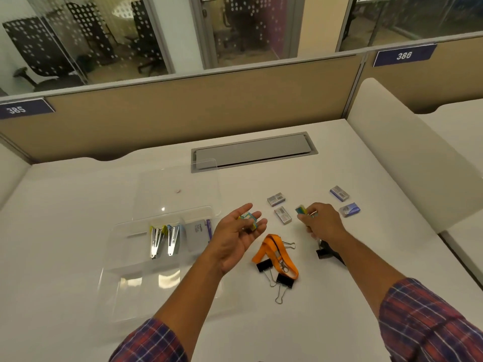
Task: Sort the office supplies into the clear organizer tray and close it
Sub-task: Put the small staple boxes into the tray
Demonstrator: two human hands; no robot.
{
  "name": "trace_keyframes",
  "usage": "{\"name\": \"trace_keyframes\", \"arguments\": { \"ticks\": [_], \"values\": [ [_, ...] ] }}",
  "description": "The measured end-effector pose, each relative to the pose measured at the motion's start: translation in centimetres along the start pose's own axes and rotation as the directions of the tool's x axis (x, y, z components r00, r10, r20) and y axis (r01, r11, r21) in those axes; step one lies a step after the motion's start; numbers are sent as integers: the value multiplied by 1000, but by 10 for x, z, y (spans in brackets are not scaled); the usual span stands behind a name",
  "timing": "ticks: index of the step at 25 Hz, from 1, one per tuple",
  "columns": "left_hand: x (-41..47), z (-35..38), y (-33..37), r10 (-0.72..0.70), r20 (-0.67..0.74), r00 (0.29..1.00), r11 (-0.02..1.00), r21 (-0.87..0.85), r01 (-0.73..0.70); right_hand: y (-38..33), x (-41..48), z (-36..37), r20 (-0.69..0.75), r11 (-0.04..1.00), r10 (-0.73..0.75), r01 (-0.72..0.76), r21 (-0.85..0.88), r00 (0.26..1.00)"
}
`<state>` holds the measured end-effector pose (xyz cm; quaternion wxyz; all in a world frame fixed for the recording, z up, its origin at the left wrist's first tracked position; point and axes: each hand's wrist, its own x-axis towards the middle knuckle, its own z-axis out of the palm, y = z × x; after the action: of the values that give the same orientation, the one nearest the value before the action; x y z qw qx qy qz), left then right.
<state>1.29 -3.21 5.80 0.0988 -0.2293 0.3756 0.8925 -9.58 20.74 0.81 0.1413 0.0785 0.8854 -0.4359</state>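
Note:
The clear organizer tray (122, 259) lies open on the white desk, its lid (177, 189) folded back behind it. Two staplers (163, 239) and a white box (197, 236) lie in its far compartments. My left hand (239, 236) hovers palm up just right of the tray, with a small coloured binder clip (249, 220) resting on its fingers. My right hand (320, 222) pinches another coloured binder clip (302, 210) above the desk. An orange lanyard (277, 253) and black binder clips (283, 279) lie between my arms. Several staple boxes (282, 214) sit beyond.
A grey cable hatch (254, 150) is set into the desk behind the supplies. Two bluish staple boxes (345, 202) lie at the right. A black clip (324, 250) is partly hidden under my right wrist. Beige partitions (183, 113) close off the back; a white divider (407, 142) stands at the right.

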Motion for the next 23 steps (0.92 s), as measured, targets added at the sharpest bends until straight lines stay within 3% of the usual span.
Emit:
{"name": "trace_keyframes", "arguments": {
  "ticks": [5,11,16,20,23],
  "values": [
    [-28,-43,28,73,-20,997,989,129,-69,-53,-40,31,200,943,-11,-57,328,980],
    [-83,-108,59,183,-73,980,929,340,-148,-120,-93,113,322,968,-125,43,249,938],
    [-138,-177,91,353,-229,907,646,761,-60,-164,-144,195,432,973,-220,165,162,875],
    [-170,-223,107,445,-258,858,394,916,71,-191,-179,252,505,951,-288,306,49,814],
    [-187,-248,116,512,-267,816,337,937,95,-204,-200,287,555,866,-351,486,-113,754]
  ]
}}
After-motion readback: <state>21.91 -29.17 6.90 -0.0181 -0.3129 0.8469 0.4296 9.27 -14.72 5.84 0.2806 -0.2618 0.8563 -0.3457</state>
